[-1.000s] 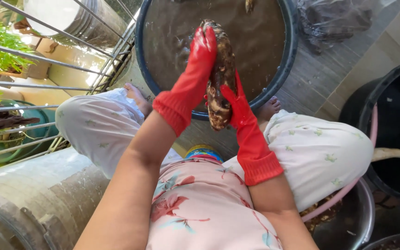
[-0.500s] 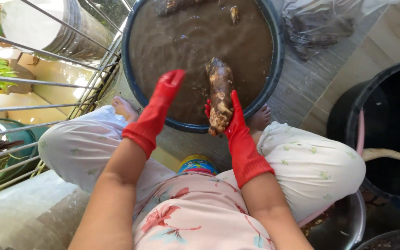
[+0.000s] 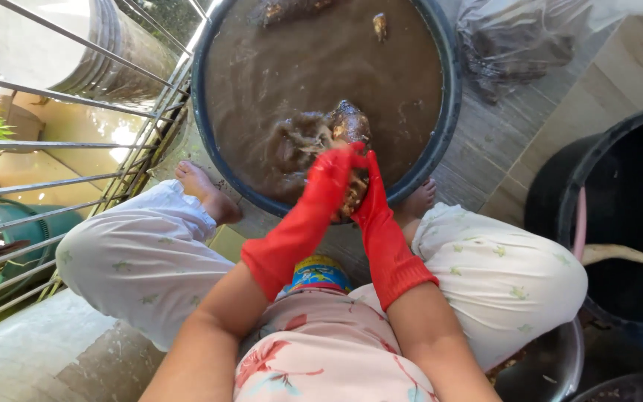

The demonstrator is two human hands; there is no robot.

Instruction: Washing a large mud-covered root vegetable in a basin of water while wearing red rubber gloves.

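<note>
A knobbly, mud-coated root point(image 3: 347, 130) is gripped over the near rim of a round blue tub point(image 3: 448, 112) of brown, murky water, clasped between the left hand point(image 3: 329, 179) and right hand point(image 3: 370, 190), both in smooth red rubber gloves.

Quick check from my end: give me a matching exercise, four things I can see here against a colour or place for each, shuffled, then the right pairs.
Things:
1. gloves
2. tub
3. root
4. plastic bag

Colour or place:
A. on the floor, right of the tub
B. red, on both hands
C. round, dark blue rim, full of muddy brown water
D. brown, held between both hands over the water

Pairs: 1-B, 2-C, 3-D, 4-A
</note>
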